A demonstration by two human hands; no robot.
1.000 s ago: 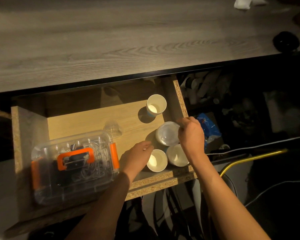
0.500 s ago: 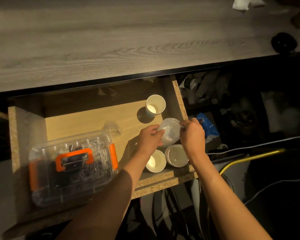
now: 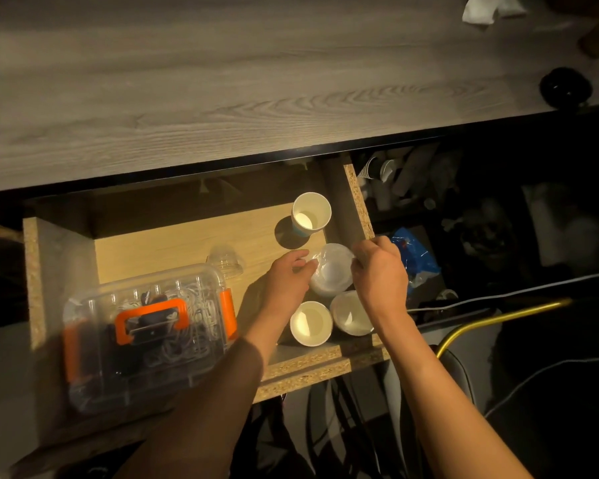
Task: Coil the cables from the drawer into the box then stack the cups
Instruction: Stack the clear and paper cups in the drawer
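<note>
**Both hands on a translucent cup over the open drawer**

Seen from the head camera: drawer [image 3: 358, 202] pulled out under a grey wood-grain desk [image 3: 222, 81]. Held above the drawer's right part, a translucent plastic cup [image 3: 331, 271], tilted with its mouth toward the camera. Pinched at its left rim by the curled fingers of the left hand [image 3: 287, 281]; pinched at its right rim by the thumb and fingers of the right hand [image 3: 381, 274]. Whether more than one cup sat nested in that grip could not be told.

Standing upright on the drawer floor near the back right corner, a paper cup with a blue band [image 3: 310, 216], well apart from the hands. Near the front edge, a second white paper cup [image 3: 310, 323], upright, and just beside it on the right a white plastic cup [image 3: 351, 314], leaning; the two touching or nearly so.

Filling the drawer's left front, a clear box [image 3: 146, 333] with orange handle and latches, lid down, with pale coiled cables [image 3: 191, 305] and dark items visible through it. Just behind the box, a small clear dome lid [image 3: 225, 259] lying on the drawer floor.

Right of the drawer, in the dark: a blue plastic bag [image 3: 414, 257] and a yellow curved tube [image 3: 498, 318].
</note>
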